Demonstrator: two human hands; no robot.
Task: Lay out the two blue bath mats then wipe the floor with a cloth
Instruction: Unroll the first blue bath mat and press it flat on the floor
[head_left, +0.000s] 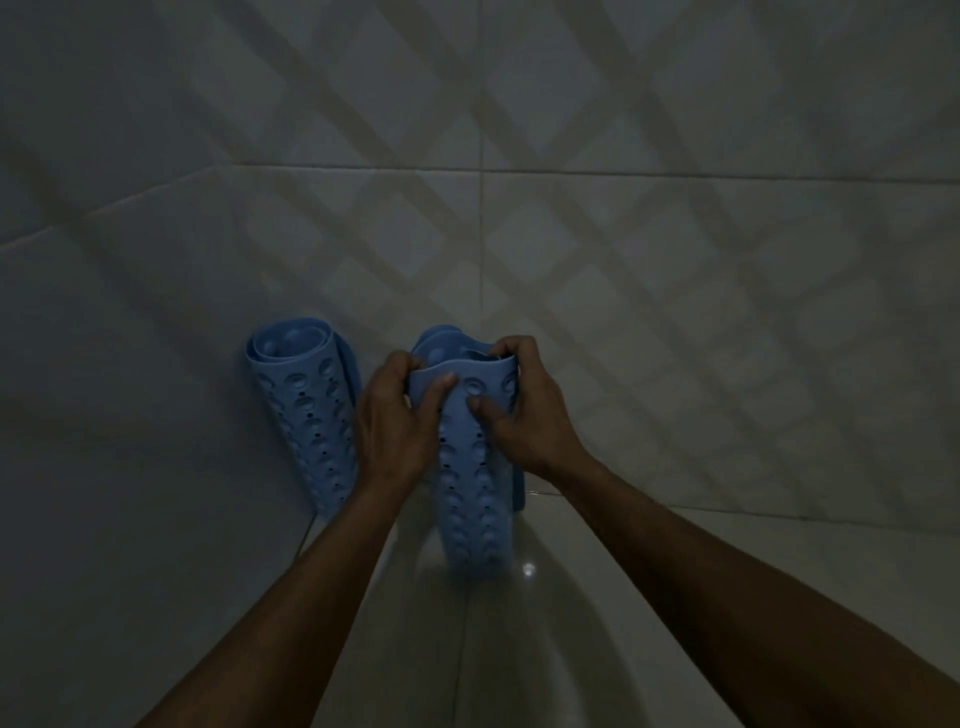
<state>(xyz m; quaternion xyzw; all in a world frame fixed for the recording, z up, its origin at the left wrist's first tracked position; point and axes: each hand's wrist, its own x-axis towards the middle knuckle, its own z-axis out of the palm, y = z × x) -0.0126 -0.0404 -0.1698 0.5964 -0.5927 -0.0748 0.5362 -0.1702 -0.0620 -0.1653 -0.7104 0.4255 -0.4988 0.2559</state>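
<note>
Two rolled blue bath mats with holes and suction cups stand upright in a tiled corner. The left mat (306, 410) leans against the wall, untouched. The right mat (475, 493) is partly loosened at its top. My left hand (397, 421) grips its outer flap at the upper left edge, thumb on the front. My right hand (524, 410) pinches the top right edge, fingers curled over the rim and thumb pressing the front. No cloth is in view.
Pale tiled walls (623, 234) meet in a corner behind the mats. Glossy floor tiles (545, 649) stretch toward me at the bottom, with a small light glint beside the right mat's base. The lighting is dim.
</note>
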